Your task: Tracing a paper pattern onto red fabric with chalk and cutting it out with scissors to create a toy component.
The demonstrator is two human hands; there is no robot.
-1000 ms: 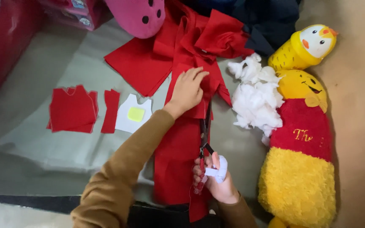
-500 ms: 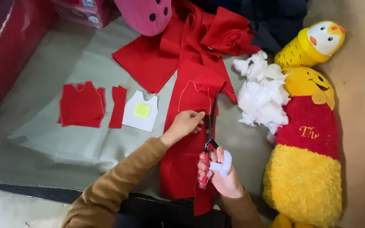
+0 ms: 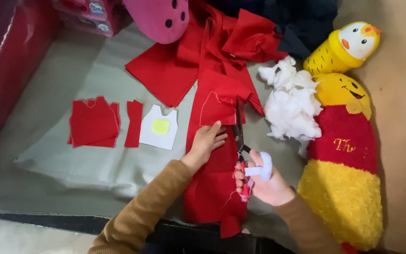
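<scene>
1. Two hands are seen, both in brown sleeves. The right hand (image 3: 264, 181) is closed around the handles of one pair of scissors (image 3: 239, 136), with fingers through the red loop and a pale handle part showing above the thumb.
2. The left hand (image 3: 206, 141) is laid flat, fingers together, on a long strip of red felt (image 3: 212, 188) that runs from the near edge away from the person; nothing is gripped by it, the cloth is only pressed down.
3. The scissor blades are pointed away from the person, along the right edge of the felt, just beside the left hand's fingertips. A chalked outline is drawn on the felt ahead of the hand.
4. To the left, on the grey sheet (image 3: 71, 160), three pieces are laid in a row: one stack of red cut shapes (image 3: 94, 122), one narrow red strip (image 3: 134, 123), and one white shirt-shaped pattern (image 3: 160, 127) with a yellow square on it.
5. To the right, one tall yellow-and-red plush toy (image 3: 341, 178) is lying near the scissors, with one heap of white stuffing (image 3: 290, 103) beside its head.
6. Farther off, one heap of red cloth (image 3: 222, 42), one pink plush (image 3: 158, 19) and one yellow bottle-shaped toy (image 3: 341, 47) are seen.
</scene>
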